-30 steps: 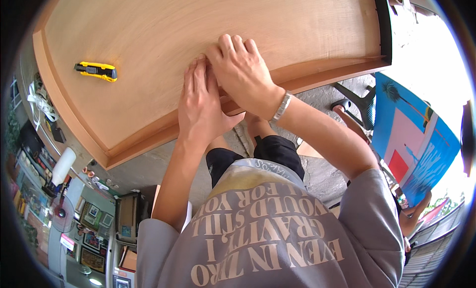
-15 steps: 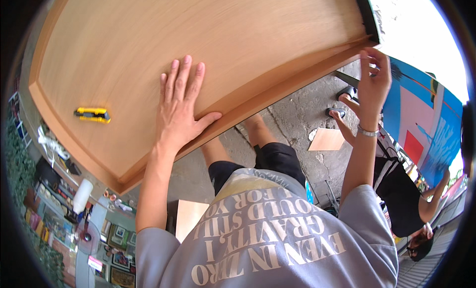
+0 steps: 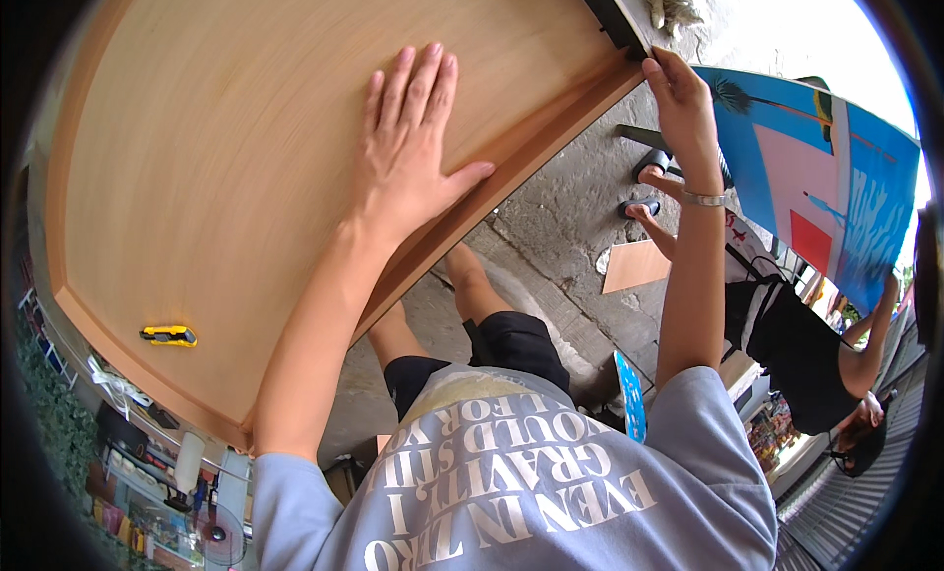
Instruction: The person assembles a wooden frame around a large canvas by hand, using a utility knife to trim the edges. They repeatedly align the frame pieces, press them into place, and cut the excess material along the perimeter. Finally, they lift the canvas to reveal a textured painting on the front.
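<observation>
Flatly, left hand [image 3: 411,163] splayed on wooden panel [image 3: 246,168]; right hand [image 3: 685,104] curled at panel corner [image 3: 632,61], grip unclear.

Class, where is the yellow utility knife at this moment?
In the head view, the yellow utility knife lies toward the lower left, flat on the wooden panel, below and left of the person's left hand.

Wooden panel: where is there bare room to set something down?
The wooden panel is bare between the yellow utility knife and the left hand, and beyond that hand toward the picture's top. It is crowded at the right corner, where the right hand sits by the black edge strip.
</observation>
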`<state>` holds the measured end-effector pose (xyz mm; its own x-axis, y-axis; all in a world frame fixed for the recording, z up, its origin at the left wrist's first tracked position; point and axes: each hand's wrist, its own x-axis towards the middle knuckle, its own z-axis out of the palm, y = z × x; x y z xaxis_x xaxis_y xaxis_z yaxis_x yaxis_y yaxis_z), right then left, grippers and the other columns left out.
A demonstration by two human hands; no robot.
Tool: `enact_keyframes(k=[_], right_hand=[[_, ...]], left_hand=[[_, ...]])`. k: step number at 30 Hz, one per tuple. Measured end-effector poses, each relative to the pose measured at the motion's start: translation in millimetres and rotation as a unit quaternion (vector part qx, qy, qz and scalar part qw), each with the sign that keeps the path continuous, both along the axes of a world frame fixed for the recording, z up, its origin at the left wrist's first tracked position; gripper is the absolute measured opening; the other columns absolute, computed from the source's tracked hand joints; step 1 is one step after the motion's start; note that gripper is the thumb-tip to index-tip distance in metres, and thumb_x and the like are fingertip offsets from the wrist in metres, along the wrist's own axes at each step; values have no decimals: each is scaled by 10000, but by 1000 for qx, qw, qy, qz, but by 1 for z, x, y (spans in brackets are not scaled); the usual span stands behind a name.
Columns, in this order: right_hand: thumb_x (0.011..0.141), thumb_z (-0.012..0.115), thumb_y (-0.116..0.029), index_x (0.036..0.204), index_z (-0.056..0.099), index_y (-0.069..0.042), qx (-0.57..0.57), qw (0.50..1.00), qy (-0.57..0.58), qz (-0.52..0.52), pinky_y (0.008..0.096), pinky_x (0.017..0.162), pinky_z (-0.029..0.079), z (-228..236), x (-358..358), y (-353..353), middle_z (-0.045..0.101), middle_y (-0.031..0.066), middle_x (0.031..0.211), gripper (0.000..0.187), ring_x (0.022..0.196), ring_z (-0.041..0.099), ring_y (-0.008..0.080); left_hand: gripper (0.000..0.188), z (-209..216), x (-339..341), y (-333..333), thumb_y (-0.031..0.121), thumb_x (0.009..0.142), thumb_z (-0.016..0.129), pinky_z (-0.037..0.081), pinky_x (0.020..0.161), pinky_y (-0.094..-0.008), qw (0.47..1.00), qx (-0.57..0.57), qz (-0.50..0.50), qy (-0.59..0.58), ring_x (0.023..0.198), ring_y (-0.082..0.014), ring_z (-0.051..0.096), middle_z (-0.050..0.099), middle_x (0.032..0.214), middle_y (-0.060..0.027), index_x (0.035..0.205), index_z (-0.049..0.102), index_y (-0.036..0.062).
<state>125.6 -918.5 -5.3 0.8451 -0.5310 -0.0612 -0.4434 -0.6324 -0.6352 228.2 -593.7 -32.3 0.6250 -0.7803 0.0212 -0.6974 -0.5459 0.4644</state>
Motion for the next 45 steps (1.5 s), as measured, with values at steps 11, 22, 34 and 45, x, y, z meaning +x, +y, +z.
enact_keyframes(k=[11,22,34,45], right_hand=[[987,681,-261,1154,670,-11,47,998,-8,-33,309,743,533,5,9,10,723,118,912,301,820,705,172],[959,691,-230,1102,658,-7,54,998,-8,-24,389,813,539,7,13,8,726,175,986,267,948,714,307],[967,688,-235,1109,657,-1,52,998,-9,-44,369,784,543,7,13,14,728,152,980,275,955,711,273],[960,695,-224,1103,659,6,68,996,-20,-49,360,797,548,-2,13,10,723,142,974,273,936,700,252]], left_hand=[[1412,0,33,-141,581,648,861,56,1277,-535,998,22,42,45,1556,-423,57,64,1660,-289,1559,47,-127],[1357,8,54,-214,215,613,892,143,1271,-500,979,-32,112,-168,1550,-448,98,71,1651,-323,1606,-1,-28],[1426,-10,29,-155,522,591,927,150,1264,-532,977,-160,134,-33,1561,-367,124,136,1677,-191,1636,59,88],[1217,17,58,-221,95,702,763,152,1268,-501,990,-27,62,-124,1563,-427,85,44,1669,-297,1636,-16,77]])
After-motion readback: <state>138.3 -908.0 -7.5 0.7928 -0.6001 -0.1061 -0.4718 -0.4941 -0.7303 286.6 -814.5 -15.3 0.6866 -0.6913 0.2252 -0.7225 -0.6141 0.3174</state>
